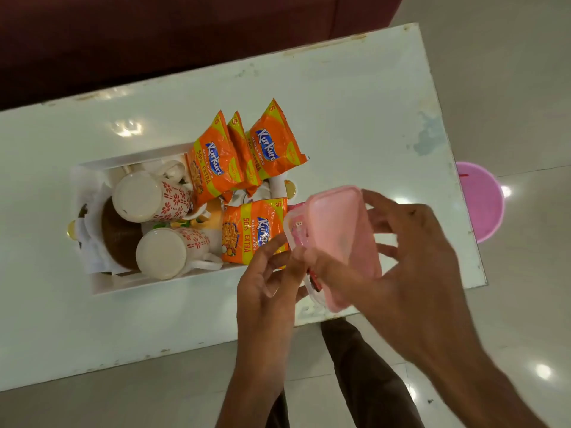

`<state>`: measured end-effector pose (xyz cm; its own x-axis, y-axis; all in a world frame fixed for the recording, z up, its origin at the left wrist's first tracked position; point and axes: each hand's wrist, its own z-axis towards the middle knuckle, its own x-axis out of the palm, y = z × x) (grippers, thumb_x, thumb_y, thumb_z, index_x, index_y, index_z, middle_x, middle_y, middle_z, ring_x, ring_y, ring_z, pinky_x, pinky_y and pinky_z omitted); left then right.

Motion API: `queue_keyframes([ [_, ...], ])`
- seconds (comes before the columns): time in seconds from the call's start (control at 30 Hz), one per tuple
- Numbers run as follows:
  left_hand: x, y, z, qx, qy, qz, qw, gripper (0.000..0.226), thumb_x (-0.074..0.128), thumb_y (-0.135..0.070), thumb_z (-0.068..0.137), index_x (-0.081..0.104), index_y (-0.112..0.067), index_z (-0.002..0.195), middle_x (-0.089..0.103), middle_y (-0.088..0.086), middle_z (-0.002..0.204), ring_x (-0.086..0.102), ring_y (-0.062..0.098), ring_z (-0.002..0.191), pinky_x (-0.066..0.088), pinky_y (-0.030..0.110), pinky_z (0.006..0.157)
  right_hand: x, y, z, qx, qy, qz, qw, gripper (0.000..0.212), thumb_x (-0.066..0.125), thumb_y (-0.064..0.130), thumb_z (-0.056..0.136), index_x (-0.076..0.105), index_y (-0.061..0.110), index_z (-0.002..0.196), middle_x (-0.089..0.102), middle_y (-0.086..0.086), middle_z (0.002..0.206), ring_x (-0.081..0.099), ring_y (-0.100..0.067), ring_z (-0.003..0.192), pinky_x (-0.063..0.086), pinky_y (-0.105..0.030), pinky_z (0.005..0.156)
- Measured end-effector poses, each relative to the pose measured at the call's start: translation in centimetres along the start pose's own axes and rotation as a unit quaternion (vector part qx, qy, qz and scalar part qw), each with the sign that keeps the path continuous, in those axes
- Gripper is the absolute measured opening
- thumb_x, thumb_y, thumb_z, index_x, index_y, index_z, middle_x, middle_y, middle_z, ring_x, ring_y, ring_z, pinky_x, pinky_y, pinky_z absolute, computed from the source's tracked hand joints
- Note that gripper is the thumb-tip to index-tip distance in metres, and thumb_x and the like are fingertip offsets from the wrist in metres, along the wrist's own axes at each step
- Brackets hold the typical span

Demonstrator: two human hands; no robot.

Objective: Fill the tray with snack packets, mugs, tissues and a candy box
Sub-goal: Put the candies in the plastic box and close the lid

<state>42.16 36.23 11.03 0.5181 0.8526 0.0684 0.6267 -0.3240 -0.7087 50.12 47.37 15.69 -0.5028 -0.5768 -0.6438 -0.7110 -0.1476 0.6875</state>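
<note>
A home living room, by the look of it: a low glossy white table (pixel 355 97) on polished floor tiles (pixel 509 72), a dark maroon sofa (pixel 154 32) behind, a pink plastic bucket (pixel 482 202) beside

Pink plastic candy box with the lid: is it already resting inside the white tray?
No, the pink plastic candy box is held above the table by both the left hand and right hand, beside the white tray.

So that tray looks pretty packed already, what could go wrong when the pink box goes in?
Little bare room shows in the tray, so the pink box, held above it by both hands, left and right, might perch on the snack packets and slide off. Pushing it down could also knock over the leaning packets or hit the mugs.
</note>
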Motion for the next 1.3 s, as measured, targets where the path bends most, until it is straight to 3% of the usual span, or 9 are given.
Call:
queue_keyframes([
  [0.13,0.3,0.3,-0.3,0.006,-0.008,-0.015,1.0,0.069,0.071,-0.058,0.062,0.065,-0.033,0.126,0.075,-0.018,0.11,0.071,0.007,0.106,0.06,0.02,0.069,1.3,0.3,-0.8,-0.01,-0.011,-0.05,0.999,0.088,0.061,0.076,0.053,0.046,0.036,0.13,0.03,0.021,0.108,0.04,0.007,0.093,0.033,0.005,0.055],
  [0.27,-0.1,0.7,-0.4,-0.012,-0.023,-0.037,0.999,0.058,0.074,-0.061,0.07,0.068,-0.035,0.122,0.073,-0.011,0.119,0.071,0.006,0.106,0.061,0.024,0.07,2.0,-0.1,-1.0,-0.02,-0.032,-0.028,0.999,0.089,0.065,0.076,0.056,0.051,0.028,0.129,0.039,0.01,0.115,0.031,0.009,0.09,0.022,0.015,0.067],
  [0.4,-0.5,0.5,-0.3,-0.015,-0.008,-0.024,1.0,0.052,0.055,-0.062,0.078,0.066,-0.035,0.12,0.075,-0.007,0.115,0.071,0.01,0.109,0.063,0.031,0.078,2.3,-0.5,-1.3,-0.038,-0.034,-0.049,0.997,0.091,0.069,0.071,0.056,0.052,0.02,0.13,0.051,-0.006,0.123,0.033,0.003,0.099,0.021,0.016,0.069],
  [0.53,-0.3,-0.3,0.1,-0.001,-0.001,0.017,1.0,0.063,0.055,-0.076,0.07,0.06,-0.044,0.125,0.068,-0.007,0.126,0.066,0.013,0.115,0.063,0.034,0.082,2.5,-0.7,-2.0,-0.037,0.003,-0.028,0.999,0.097,0.072,0.075,0.053,0.049,0.026,0.133,0.042,0.003,0.124,0.031,0.011,0.094,0.023,0.015,0.073],
  [0.6,-0.4,-0.8,0.1,0.01,0.003,0.035,0.999,0.054,0.056,-0.084,0.069,0.058,-0.054,0.114,0.066,-0.013,0.121,0.064,0.012,0.112,0.063,0.026,0.076,2.4,-0.6,-2.2,-0.021,0.017,0.039,0.999,0.084,0.07,0.072,0.056,0.048,0.038,0.129,0.038,0.015,0.121,0.041,0.015,0.103,0.031,0.011,0.072],
  [0.73,-1.1,-0.9,0.0,0.031,0.028,0.057,0.998,0.029,0.047,-0.071,0.076,0.064,-0.06,0.097,0.072,-0.021,0.103,0.069,0.001,0.099,0.06,0.018,0.067,1.9,-0.1,-1.2,0.053,0.035,0.185,0.981,0.049,0.05,0.072,0.078,0.052,0.05,0.121,0.05,0.027,0.121,0.05,0.018,0.105,0.044,0.001,0.066],
  [0.9,-0.4,-0.7,-0.5,0.063,0.033,0.069,0.995,0.026,0.04,-0.081,0.073,0.06,-0.065,0.07,0.07,-0.03,0.081,0.068,-0.009,0.08,0.056,0.011,0.063,2.0,0.5,-0.5,0.102,0.082,0.274,0.953,0.033,0.037,0.056,0.09,0.069,0.047,0.089,0.069,0.028,0.08,0.065,0.01,0.071,0.045,-0.005,0.049],
  [1.1,0.7,-0.3,-0.6,0.067,-0.032,0.026,0.997,0.056,0.046,-0.078,0.073,0.063,-0.026,0.083,0.066,0.021,0.1,0.069,0.029,0.088,0.055,0.045,0.076,3.1,0.1,-1.1,0.113,0.055,0.292,0.948,0.041,0.036,0.057,0.09,0.07,0.034,0.086,0.07,0.018,0.071,0.065,0.005,0.063,0.044,-0.006,0.048],
  [1.3,1.9,-0.2,-0.5,0.076,-0.064,0.099,0.99,0.057,0.036,-0.087,0.07,0.062,-0.036,0.075,0.072,-0.008,0.082,0.072,0.014,0.079,0.058,0.031,0.072,4.0,-0.3,-0.5,0.071,-0.039,0.223,0.972,0.053,0.033,0.055,0.091,0.064,0.015,0.075,0.054,0.017,0.049,0.051,0.002,0.047,0.034,-0.006,0.043],
])
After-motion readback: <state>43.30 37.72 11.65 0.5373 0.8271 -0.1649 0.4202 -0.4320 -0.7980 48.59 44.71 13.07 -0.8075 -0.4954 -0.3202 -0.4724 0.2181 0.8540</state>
